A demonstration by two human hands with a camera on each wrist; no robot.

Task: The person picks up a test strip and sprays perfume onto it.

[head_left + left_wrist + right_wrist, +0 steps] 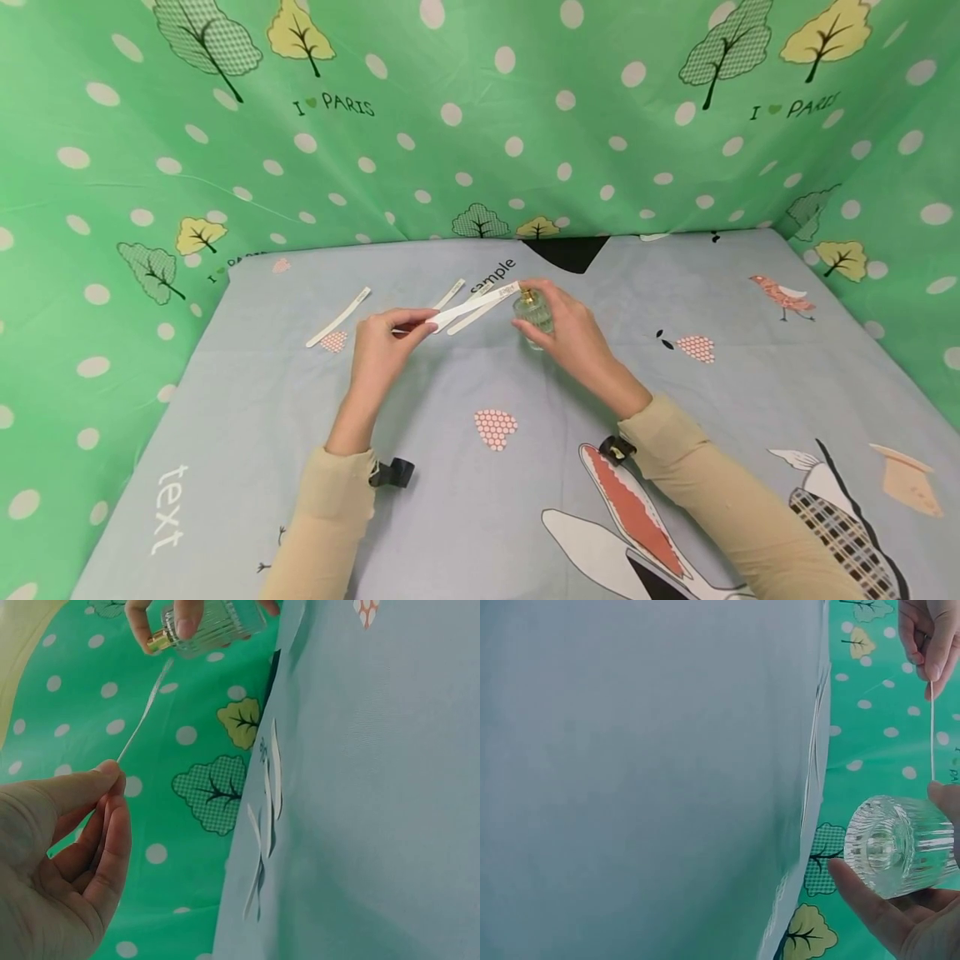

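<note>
Thumb and fingers of my left hand [381, 343] [71, 851] pinch one end of a white paper test strip [474, 307] [142, 712], printed near its far end. That far end points at the gold nozzle of a ribbed clear glass perfume bottle [534, 312] [221, 628] [896, 844]. My right hand [577, 337] [900, 922] grips the bottle above the table, a finger over its top. In the right wrist view the bottle's base faces the camera, and the strip shows as a thin edge [932, 731].
Several more white strips lie on the grey-blue printed tablecloth: one at the left [341, 317], others behind the held strip [454, 292]. A green dotted curtain [465, 125] [75, 727] rises behind and at both sides of the table [450, 517].
</note>
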